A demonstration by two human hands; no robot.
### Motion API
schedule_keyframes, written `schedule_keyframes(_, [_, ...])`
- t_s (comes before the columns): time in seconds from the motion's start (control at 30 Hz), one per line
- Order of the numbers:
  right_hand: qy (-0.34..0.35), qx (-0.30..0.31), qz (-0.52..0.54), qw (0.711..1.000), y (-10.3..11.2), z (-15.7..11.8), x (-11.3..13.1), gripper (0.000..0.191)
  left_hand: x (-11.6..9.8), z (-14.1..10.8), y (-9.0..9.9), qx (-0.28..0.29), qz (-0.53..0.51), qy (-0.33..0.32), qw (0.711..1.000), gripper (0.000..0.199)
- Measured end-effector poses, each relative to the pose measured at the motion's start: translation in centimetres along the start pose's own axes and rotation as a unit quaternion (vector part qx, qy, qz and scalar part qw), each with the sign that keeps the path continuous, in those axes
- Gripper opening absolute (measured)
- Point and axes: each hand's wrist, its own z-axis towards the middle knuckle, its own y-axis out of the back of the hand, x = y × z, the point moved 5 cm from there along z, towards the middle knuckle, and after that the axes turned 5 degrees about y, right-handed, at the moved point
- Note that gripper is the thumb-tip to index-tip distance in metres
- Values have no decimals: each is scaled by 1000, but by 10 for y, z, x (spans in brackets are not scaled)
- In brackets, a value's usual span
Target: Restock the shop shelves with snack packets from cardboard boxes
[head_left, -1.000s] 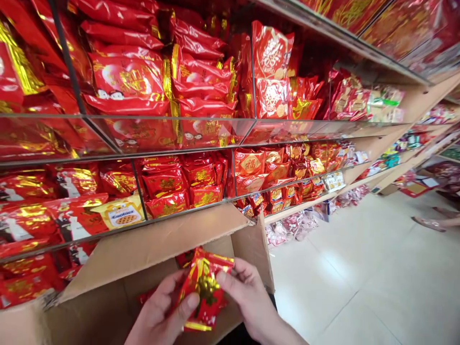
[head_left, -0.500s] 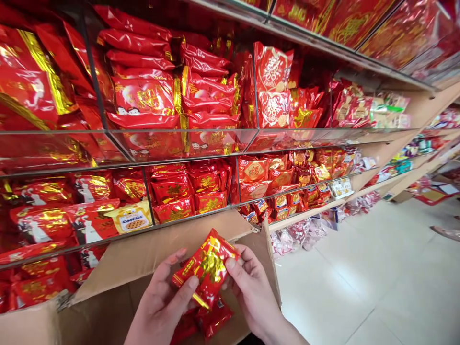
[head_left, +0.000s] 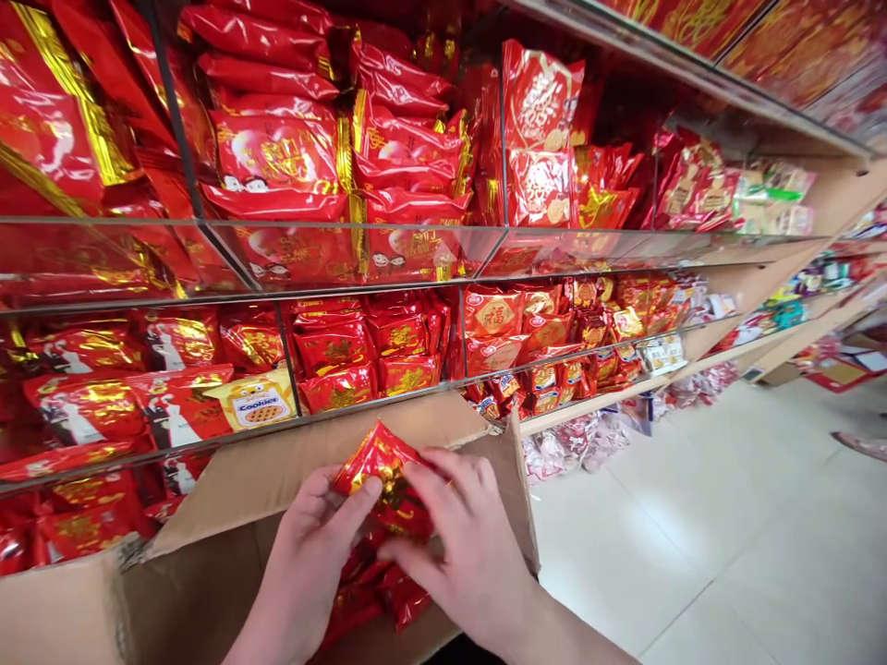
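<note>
A shiny red snack packet with gold print is held above an open cardboard box. My left hand is closed on its left side, the thumb pressing on the front. My right hand bends its fingers over the packet's right side, while its thumb sits lower, in front of the packet's lower part. The right fingers hide part of the packet. More red packets lie below in the cardboard box, partly covered by my hands.
Shelves with clear front panels rise beyond the box, filled with red and gold packets. A yellow cookie packet stands on the lower shelf. Bagged goods lie under the shelves beside the pale tiled floor.
The packet has tilted and shifted slightly up and left. My right hand has moved left across its right side, its thumb coming off the front. The view has shifted slightly.
</note>
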Motion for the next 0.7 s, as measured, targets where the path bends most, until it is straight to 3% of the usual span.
schedule_keyframes(0.07, [93, -10, -136, 986, 2, 6, 11, 43, -5, 1, -6, -4, -37, -9, 999, 29])
schedule_keyframes(0.13, [147, -18, -204, 968, 5, 11, 16, 34, -11, 2, -14, 13, -57, -4, 998, 26])
schedule_keyframes(0.23, [204, -19, -221, 953, 10, 19, 15, 32, -21, 3, -24, 51, -58, -10, 997, 20])
schedule_keyframes(0.33, [241, -29, -243, 939, 12, 34, 6, 34, -38, 7, -30, 64, -58, -70, 994, 17])
schedule_keyframes(0.5, [214, -75, -224, 948, -2, 92, -28, 38, -57, 6, -36, 85, -29, -129, 988, 18])
schedule_keyframes(0.6, [160, -76, -200, 964, -18, 135, -44, 40, -44, -4, -33, 101, 66, -92, 988, 14])
schedule_keyframes(0.7, [110, -67, -194, 973, -35, 169, -43, 39, -20, -15, -23, 126, 138, -37, 982, 14])
